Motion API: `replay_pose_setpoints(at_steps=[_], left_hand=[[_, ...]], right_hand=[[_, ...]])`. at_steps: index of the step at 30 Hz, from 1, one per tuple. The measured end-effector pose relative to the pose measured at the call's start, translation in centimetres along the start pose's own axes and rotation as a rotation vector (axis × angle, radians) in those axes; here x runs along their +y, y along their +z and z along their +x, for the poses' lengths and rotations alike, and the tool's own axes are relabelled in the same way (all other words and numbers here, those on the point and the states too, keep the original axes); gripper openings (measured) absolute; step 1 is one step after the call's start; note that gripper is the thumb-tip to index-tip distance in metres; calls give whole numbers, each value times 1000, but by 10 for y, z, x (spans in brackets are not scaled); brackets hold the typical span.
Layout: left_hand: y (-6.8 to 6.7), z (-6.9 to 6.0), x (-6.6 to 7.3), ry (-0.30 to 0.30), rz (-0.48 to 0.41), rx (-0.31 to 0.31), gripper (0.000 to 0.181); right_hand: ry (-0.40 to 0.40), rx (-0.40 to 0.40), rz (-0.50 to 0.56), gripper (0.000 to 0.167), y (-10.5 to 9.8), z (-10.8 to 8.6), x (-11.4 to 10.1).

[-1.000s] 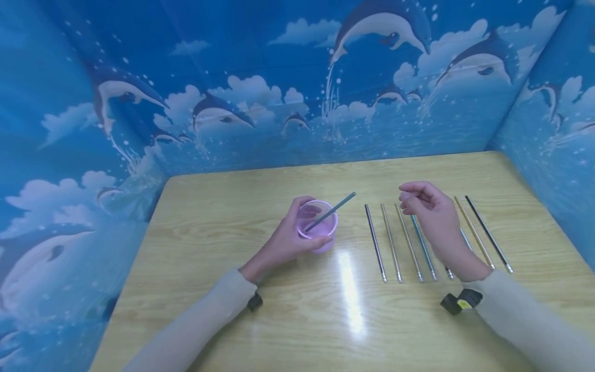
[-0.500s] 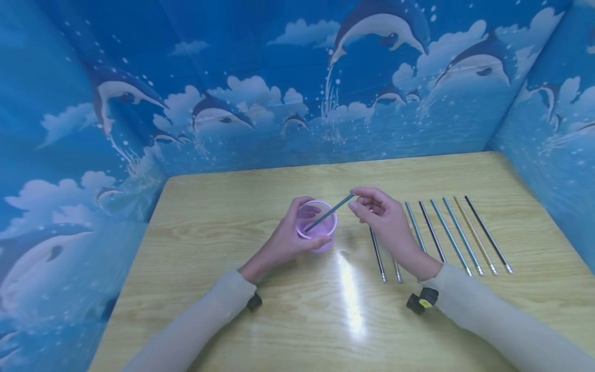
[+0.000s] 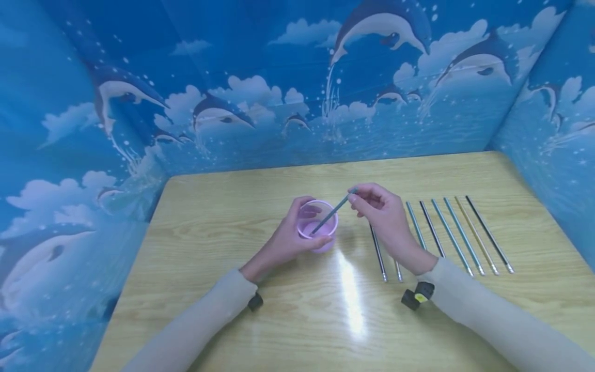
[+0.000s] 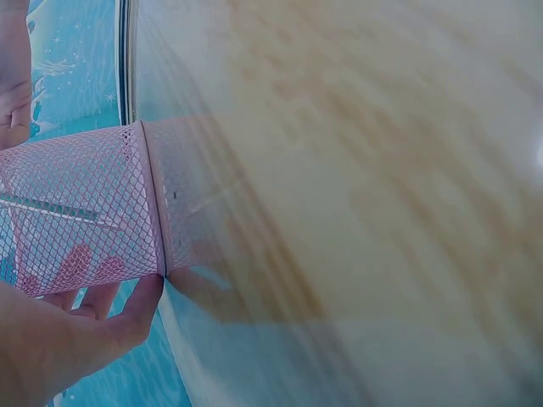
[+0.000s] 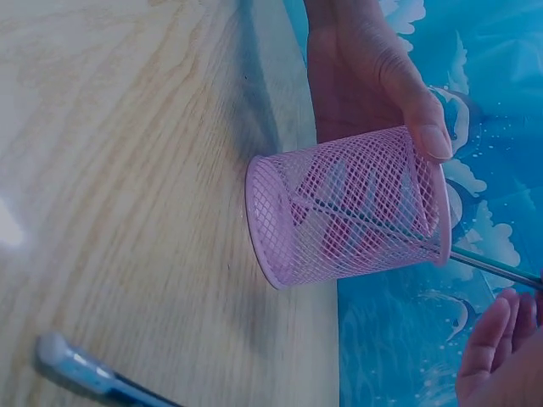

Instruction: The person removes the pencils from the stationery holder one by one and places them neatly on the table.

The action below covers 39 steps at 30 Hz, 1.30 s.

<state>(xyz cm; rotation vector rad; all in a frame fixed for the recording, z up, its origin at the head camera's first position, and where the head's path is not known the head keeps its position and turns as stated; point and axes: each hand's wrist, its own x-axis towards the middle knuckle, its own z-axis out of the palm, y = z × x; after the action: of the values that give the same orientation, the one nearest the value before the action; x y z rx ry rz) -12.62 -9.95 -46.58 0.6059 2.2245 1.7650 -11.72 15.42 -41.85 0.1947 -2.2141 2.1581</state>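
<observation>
A pink mesh pen holder (image 3: 324,247) stands upright on the table, and my left hand (image 3: 289,236) grips it from the left with fingers and thumb around its side. A dark green pencil (image 3: 332,213) leans inside the holder, its upper end sticking out over the rim to the right. My right hand (image 3: 388,217) pinches that upper end between thumb and fingers. In the right wrist view the pencil (image 5: 494,268) runs through the mesh holder (image 5: 373,254), with its lower end inside. The left wrist view shows the holder's base touching the tabletop.
Several pencils lie in a row on the right of the table (image 3: 209,310), including a yellow pencil (image 3: 476,235) and a black pencil (image 3: 489,235). My right hand and forearm partly cover the row's left part. A dolphin-print backdrop (image 3: 260,134) borders the table.
My right hand has come left from above the row to the pencil in the holder and now pinches its upper end. That pencil has shifted slightly. The left hand keeps its place.
</observation>
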Motion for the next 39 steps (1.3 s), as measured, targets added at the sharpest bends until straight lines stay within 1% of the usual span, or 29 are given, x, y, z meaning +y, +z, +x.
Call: replay_pose_setpoints(at_steps=[4,9,17,22,28,33,37,39], left_hand=[[0,0,0,-4,12,8,86],[1,0,-1,-7,21,17,86],[2,0,0,-3,20,15,89],[2,-1,1,-5,44,24,91],[1,-1,2,-3,52,28,90],[0,-1,1,1,54,25,89],[0,-1,1,0,61,26,89],[1,0,0,-5,68,25,89]], right_hand=[[-42,1,56,27,-3,1,-5],[-129,6,151,22,-8,4,-11],[-259,128,417,13,-20,6,-30],[-312,155,527,12,-30,6,-44],[-319,166,564,12,-45,5,-48],[-313,170,562,13,-58,2,-45],[-300,206,546,12,-71,-2,-43],[-295,207,537,12,-80,-3,-41]])
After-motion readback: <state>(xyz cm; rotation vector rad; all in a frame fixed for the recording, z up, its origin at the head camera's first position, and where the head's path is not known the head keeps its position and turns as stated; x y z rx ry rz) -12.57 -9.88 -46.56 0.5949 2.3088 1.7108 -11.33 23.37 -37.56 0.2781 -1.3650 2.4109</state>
